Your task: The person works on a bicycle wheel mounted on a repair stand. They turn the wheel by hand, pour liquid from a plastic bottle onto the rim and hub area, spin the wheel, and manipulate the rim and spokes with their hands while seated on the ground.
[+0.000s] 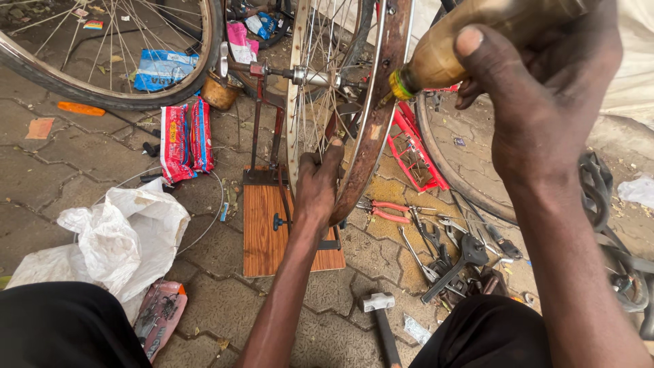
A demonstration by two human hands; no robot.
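A rusty bicycle wheel rim (381, 102) with thin spokes stands upright in a truing stand (262, 129) fixed to a wooden board (262, 235). My left hand (319, 180) reaches in among the spokes and grips near the rim's inner edge. My right hand (538, 95) is raised at the upper right, holding a brownish plastic bottle (443, 58) tilted down, its yellow-green nozzle touching the rim.
Wrenches, red-handled pliers (385, 210) and other tools (449, 252) lie on the paving at right. A hammer (379, 310) lies near my knees. A white plastic bag (122, 232), red packets (185, 140), another wheel (116, 61) and a red basket (412, 153) surround the stand.
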